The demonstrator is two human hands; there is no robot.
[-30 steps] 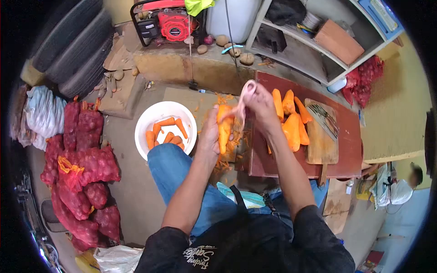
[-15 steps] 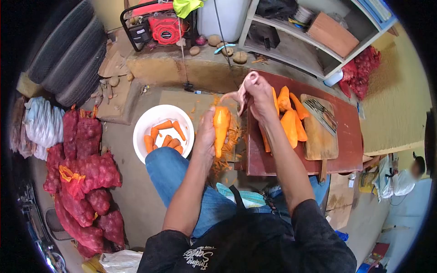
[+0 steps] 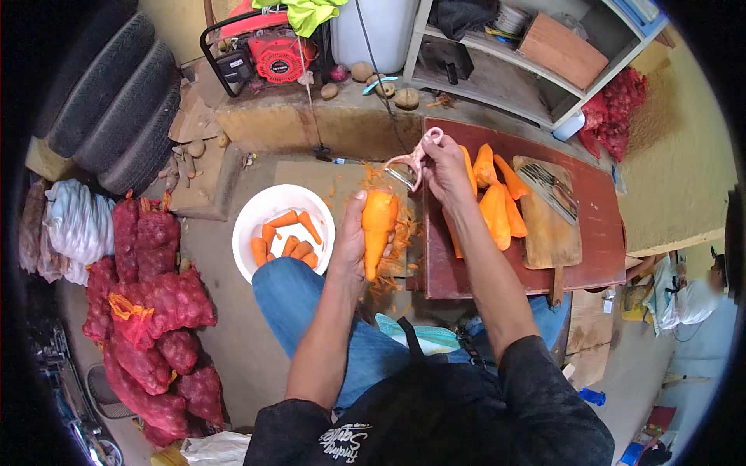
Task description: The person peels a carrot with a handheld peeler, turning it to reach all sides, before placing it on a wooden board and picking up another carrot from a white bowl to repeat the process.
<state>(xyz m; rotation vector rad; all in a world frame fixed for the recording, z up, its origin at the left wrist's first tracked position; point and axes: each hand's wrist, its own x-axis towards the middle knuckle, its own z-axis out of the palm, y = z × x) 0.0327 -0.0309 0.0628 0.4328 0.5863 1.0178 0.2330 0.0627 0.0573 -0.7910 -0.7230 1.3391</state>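
Note:
My left hand is closed around a large carrot, thick end up, its orange surface shiny and peeled. In my right hand is a pink Y-shaped peeler, gripped by its handle. The peeler's blade sits just above and right of the carrot's thick end, apart from it. Beneath the carrot, orange peelings lie scattered on cardboard. Several peeled carrots rest on the dark red table beside my right forearm. A white basin left of my left hand holds several smaller carrots.
A wooden cutting board with knives lies on the table. Red mesh sacks of onions pile up at left, below stacked tires. Along the back stand a red generator and a shelf.
My right hand has turned the peeler so its blade shows more clearly near the carrot's top. The carrot has tilted slightly in my left hand. The camera view has shifted a little.

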